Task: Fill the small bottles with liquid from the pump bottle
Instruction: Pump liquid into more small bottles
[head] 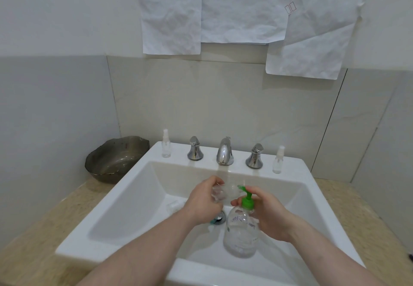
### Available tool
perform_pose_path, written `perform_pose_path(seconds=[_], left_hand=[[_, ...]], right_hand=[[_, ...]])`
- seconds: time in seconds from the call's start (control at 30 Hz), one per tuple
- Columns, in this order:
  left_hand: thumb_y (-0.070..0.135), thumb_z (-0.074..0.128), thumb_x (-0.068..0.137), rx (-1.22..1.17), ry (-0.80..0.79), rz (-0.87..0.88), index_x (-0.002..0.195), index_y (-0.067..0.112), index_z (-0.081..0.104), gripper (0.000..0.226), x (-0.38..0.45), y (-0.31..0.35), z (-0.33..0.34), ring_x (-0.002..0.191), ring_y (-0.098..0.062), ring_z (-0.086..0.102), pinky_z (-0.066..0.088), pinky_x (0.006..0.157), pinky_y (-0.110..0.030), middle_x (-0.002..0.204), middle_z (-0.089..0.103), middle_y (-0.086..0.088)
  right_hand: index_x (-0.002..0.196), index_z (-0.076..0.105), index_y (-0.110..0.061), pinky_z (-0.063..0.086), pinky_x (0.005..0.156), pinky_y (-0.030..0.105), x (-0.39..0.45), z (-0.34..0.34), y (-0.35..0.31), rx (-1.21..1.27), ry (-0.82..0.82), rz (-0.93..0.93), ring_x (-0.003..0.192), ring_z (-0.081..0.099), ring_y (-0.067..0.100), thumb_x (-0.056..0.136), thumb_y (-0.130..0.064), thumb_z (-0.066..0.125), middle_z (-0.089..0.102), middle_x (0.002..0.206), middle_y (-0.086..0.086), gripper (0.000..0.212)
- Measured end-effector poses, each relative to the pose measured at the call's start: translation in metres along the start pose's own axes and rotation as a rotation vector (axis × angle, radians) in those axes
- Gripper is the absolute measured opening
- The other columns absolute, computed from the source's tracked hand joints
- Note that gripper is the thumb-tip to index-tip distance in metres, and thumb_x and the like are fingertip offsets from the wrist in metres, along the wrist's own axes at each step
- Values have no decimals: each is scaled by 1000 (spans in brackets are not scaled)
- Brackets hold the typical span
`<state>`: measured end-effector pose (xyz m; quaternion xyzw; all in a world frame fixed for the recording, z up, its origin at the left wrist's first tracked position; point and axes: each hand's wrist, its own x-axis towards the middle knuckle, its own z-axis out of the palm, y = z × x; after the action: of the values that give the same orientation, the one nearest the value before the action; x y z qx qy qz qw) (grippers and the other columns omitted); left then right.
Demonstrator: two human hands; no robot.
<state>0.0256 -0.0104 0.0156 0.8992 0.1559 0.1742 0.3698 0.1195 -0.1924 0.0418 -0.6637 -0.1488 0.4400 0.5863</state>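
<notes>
A: Where is the pump bottle?

B: Over the sink, near the middle, upright or nearly so. The right hand holds it, fingers curled round its neck and shoulder, with one finger on the green pump.

A: And the left hand?

B: It grips a small clear bottle, fingers closed round its base. The bottle lies tilted almost on its side, its open end toward the pump's spout, which touches or nearly touches its mouth; I cannot tell which.

A: Any liquid in it?

B: Too clear and blurred to say. The pump bottle looks partly filled with clear liquid.

A: Other small bottles?

B: Two spray bottles stand upright on the far rim of the sink: one at far left, beside the left tap handle, one at far right, beside the right handle. The spout stands between the handles.

A: Anything else?

B: A dark glass bowl on the bench, left of the sink. Crumpled white paper sheets hang on the wall above.
</notes>
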Motion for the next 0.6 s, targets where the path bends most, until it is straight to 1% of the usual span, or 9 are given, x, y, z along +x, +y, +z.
perform_pose_path(seconds=[0.07,0.13,0.2,0.27,0.33,0.43,0.47,0.5,0.6], left_hand=[[4,62,76,3,2,-5,127,22,56,55,0,0,0,105,-13,59,44,82,-15,120,62,6],[4,62,75,6,2,-12,127,22,56,55,0,-1,0,104,-12,59,42,77,-11,119,61,6],[4,61,74,1,-1,-16,126,23,56,55,0,-1,1,103,-13,61,45,79,-15,118,61,7],[4,61,73,-11,-3,-18,125,24,56,56,0,0,0,103,-13,62,49,81,-20,116,61,8],[4,62,73,-16,-2,-16,125,24,56,56,-1,0,0,102,-13,62,50,83,-23,117,61,8],[5,62,73,-2,-2,-10,125,24,56,56,-1,-1,0,104,-13,61,49,84,-22,119,61,7],[6,62,74,-3,-5,-8,126,24,56,55,-1,-1,0,105,-13,62,50,86,-24,120,61,8],[6,62,74,-2,-5,-8,126,24,56,55,-1,-1,1,106,-14,62,51,87,-25,120,62,8],[6,62,75,13,1,-1,127,22,56,54,-1,-1,0,106,-14,61,47,86,-21,119,63,7]], right_hand=[[85,81,-19,37,78,33,0,0,1,8,2,-4,94,53,22,96,-51,55,75,108,2,42],[94,80,-19,38,80,34,-1,2,0,0,8,-12,94,55,21,96,-53,53,75,107,1,43],[103,80,-21,38,84,35,-3,4,1,-15,6,-27,95,57,20,98,-56,50,75,107,0,46],[107,80,-22,39,86,35,-3,5,1,-25,3,-35,98,59,20,99,-59,47,75,105,-1,50],[102,81,-25,38,87,35,-3,6,1,-28,8,-37,100,59,21,98,-60,49,76,107,0,48],[77,80,-26,37,83,36,-3,4,-1,-20,-1,-26,98,54,23,97,-56,50,74,110,2,47],[72,78,-25,37,83,37,-3,3,-2,-23,-6,-19,98,54,23,97,-55,50,74,110,2,47],[70,76,-24,37,83,38,-3,3,-2,-22,-10,-19,99,54,24,96,-54,51,74,109,3,47],[68,76,-23,40,79,35,-5,5,-1,-7,-5,-47,99,57,24,97,-51,51,74,109,7,48]])
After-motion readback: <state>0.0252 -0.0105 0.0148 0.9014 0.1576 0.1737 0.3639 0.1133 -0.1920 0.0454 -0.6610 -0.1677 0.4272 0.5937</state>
